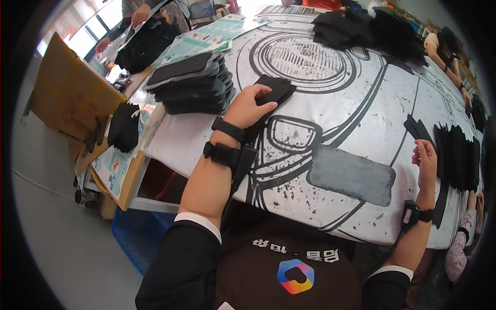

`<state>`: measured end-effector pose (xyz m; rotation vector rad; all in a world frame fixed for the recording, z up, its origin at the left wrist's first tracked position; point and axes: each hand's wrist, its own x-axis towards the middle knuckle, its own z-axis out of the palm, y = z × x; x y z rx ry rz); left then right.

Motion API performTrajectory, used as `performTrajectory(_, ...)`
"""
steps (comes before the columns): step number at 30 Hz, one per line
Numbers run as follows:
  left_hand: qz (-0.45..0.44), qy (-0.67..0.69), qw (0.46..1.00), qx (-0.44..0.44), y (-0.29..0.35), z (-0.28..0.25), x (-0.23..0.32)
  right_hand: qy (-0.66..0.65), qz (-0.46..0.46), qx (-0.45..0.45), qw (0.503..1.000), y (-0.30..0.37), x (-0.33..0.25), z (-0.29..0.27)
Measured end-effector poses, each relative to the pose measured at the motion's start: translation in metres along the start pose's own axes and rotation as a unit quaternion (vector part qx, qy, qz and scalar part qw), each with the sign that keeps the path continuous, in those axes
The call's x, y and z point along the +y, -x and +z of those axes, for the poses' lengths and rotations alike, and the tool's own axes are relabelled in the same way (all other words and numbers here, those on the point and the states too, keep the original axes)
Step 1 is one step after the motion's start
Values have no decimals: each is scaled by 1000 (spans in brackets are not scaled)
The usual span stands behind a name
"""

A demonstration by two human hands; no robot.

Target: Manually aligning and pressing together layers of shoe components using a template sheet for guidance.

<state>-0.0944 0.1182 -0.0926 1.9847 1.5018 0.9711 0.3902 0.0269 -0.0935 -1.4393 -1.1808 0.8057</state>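
Observation:
A small pile of black fabric pieces (275,89) lies on the table, with my left hand (253,106) closed over its near edge, thumb and fingers on the fabric. Just left of that hand stands a taller stack of black and grey fabric pieces (194,85). My right hand (425,160) is at the right side, its fingers loosely bent and slightly apart, with nothing visible in them. Black strips (416,127) lie right beside and partly behind its fingers. A grey rounded rectangle (351,174) shows on the table between my hands.
The white table cover (372,119) bears a black car drawing. Black piles (398,36) sit at the far side, more black pieces (457,157) at the right. A cardboard box (72,88) and blue crate (137,237) are on the left. Other people work around the table.

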Motion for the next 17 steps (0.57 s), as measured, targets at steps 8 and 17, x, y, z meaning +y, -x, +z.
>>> performTrajectory(8, 10, -22, 999, 34, 1, 0, 1, -1, -21, 23, 1000, -7, 12, -4)
performTrajectory(17, -110, 396, 896, 170, -3, -2, 27, 75, -110, 27, 991, -7, 3, -3)
